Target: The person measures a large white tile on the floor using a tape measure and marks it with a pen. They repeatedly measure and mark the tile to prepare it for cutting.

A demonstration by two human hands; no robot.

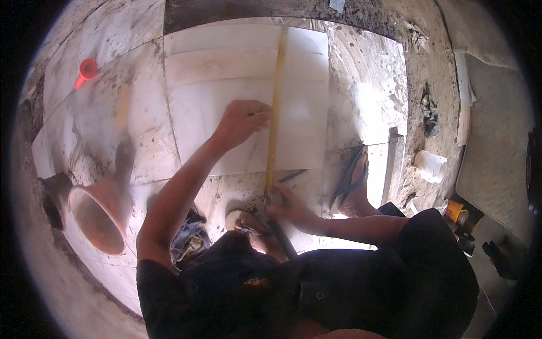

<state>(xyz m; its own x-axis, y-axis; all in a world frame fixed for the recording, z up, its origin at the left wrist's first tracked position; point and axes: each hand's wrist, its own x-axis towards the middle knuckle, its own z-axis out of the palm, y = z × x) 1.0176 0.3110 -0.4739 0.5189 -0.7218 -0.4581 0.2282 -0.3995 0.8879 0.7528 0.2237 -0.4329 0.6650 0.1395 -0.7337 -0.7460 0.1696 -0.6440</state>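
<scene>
A yellow tape measure [275, 107] is drawn out across a large pale tile [220, 73], from near its far edge back toward me. My right hand [293, 211] is closed around the tape's near end, just off the tile's near edge. Over the tile, my left hand [241, 122] lies just left of the tape, its fingers pinched together. A thin dark pencil-like stick [255, 113] shows between those fingers; its exact kind is unclear. A narrow dark strip [293, 175] lies by the tile's near edge.
A wide clay-coloured basin [97, 220] lies tipped at left. Farther off is a red round-headed tool [87, 69]. A white tub [430, 166] and a yellow container [454, 211] are at right. My sandalled feet [357, 186] stand near the tile; a grey bar [393, 164] lies beyond.
</scene>
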